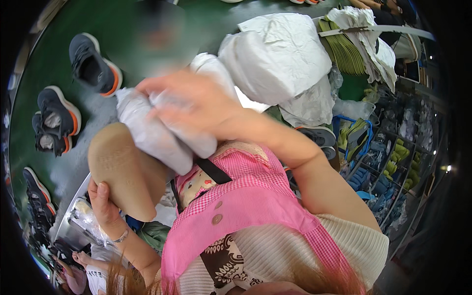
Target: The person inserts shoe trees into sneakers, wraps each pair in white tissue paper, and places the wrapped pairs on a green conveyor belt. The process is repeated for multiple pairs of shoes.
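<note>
Left hand (104,204): gripping the lower left edge of a tan, tongue-shaped, round-ended piece (115,169), my thumb along its near edge; a thin silvery bracelet (120,236) circles my wrist.
Tan piece: held up in front of me, on my left, tilted, with its broad face showing.
Right hand (196,101): blurred, reaching across my front over the long white paper-like bundles (162,140); I cannot tell whether my fingers have closed on them.
White bundles: just beyond the tan piece's upper right edge, under my right fingers; whether they touch the tan piece, I cannot tell.
Sneakers: dark grey sneakers with orange-and-white soles (93,64) stand along the left, on a smooth green surface (211,22).
Wrapping: a big white crumpled heap (290,64) lies beyond my right forearm, beside a fanned stack of olive-green flat pieces (344,49).
Rack: on the far right, a dark compartmented rack (398,204) holds lime-green bundles (399,155) and blue bundles (359,179); near it is a blue-rimmed basket (370,137) with green pieces inside.
Clothing: I wear a pink gingham apron (246,206) over a cream ribbed knit top (349,241).
</note>
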Action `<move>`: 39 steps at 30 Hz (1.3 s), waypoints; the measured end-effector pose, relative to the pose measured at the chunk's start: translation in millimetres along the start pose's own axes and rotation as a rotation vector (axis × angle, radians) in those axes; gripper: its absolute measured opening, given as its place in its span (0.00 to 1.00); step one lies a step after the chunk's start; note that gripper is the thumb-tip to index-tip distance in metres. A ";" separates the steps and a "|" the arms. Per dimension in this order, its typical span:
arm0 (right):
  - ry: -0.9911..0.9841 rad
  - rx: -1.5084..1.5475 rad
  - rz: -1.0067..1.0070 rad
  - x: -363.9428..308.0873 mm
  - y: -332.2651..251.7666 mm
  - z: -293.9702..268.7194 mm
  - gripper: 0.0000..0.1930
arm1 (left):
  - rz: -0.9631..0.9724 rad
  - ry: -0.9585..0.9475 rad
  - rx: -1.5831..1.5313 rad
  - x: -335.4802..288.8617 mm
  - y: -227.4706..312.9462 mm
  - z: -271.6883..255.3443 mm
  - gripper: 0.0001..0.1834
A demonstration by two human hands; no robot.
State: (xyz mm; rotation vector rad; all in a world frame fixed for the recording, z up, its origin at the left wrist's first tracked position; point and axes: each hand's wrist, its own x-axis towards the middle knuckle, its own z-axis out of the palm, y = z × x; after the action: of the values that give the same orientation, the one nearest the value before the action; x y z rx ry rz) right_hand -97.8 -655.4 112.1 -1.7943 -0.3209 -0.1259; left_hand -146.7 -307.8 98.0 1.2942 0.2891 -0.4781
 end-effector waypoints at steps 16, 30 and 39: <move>0.010 -0.911 0.081 -270.4 186.8 -267.2 0.15 | -0.074 0.100 -0.173 22.4 -39.4 255.7 0.18; -0.326 -0.303 -0.362 -111.0 -66.1 -330.4 0.15 | 0.663 -0.069 0.060 112.6 132.8 348.6 0.16; -0.309 0.159 -0.456 -18.3 -133.2 -272.3 0.11 | 0.203 -0.428 0.355 177.7 90.3 368.4 0.19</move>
State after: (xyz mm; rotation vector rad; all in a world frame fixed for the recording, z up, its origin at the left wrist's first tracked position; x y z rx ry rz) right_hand -129.7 -892.4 299.3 -1.5558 -0.9345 -0.1389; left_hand 30.2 -676.9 186.8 1.5056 -0.2961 -0.6359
